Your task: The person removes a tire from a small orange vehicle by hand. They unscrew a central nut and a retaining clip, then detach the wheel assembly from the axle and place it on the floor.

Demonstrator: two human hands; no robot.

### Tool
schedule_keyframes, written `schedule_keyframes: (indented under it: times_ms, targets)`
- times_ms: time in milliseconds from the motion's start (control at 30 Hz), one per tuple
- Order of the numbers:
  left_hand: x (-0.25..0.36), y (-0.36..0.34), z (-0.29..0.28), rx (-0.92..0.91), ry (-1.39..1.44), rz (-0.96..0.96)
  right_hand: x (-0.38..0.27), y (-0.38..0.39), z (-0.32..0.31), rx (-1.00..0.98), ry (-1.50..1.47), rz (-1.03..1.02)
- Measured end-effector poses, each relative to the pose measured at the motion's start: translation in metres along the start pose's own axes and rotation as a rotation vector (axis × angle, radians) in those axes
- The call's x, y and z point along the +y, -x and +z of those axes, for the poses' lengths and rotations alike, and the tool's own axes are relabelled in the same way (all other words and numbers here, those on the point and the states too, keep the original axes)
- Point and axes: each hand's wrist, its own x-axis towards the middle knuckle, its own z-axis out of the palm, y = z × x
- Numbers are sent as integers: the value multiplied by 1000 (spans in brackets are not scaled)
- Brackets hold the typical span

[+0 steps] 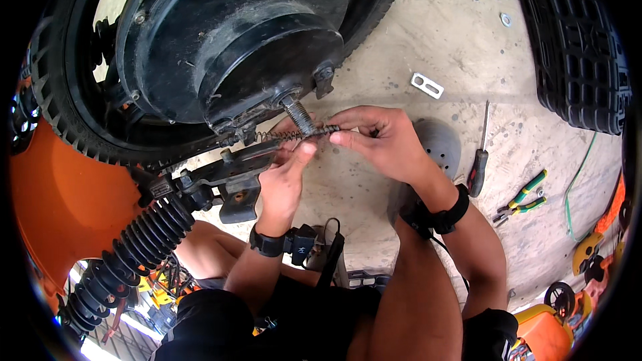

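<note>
Two bare hands meet just below the black wheel hub [234,33] of a scooter, seen from the head camera. A thin coil spring [294,135] runs sideways there, beside the threaded axle end [299,115] that sticks out of the hub. The left hand [284,180] reaches up from below, its thumb and fingertips closed on the middle of the spring. The right hand [381,144] comes in from the right, its fingers pinched shut on the spring's right end. Both wrists wear black straps.

Around the hub sits the knobbly tyre [60,100], with an orange body panel [60,207] and a black shock absorber [127,254] lower left. On the concrete floor [435,27] lie a screwdriver [479,164], green-handled pliers [523,199], a small metal plate [426,85], a round grey disc [438,144] and a black ribbed mat [575,47]. No container shows among them.
</note>
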Motion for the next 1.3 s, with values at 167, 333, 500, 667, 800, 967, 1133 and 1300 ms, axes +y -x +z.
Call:
schedule_keyframes:
  times_ms: [167,333,500,667,800,967,1133,1300]
  targets:
    - [-3,-1,0,-143,29,-83,-11,-1,2,-23,-22,66]
    - [2,-2,5,-219,270,-116,-5,-1,5,-20,88,-104]
    - [4,-4,2,-307,396,-213,-3,2,13,68,155,-253]
    - [7,-5,4,-296,456,-196,0,3,13,108,222,-373]
    - [4,-9,1,-340,524,-202,-4,4,10,109,265,-381]
    - [7,-6,10,-290,524,-242,-2,4,12,138,345,-417]
    - [17,-4,15,-147,386,-261,2,4,16,136,449,-460]
    - [7,-4,6,-163,380,-252,3,3,18,155,399,-482]
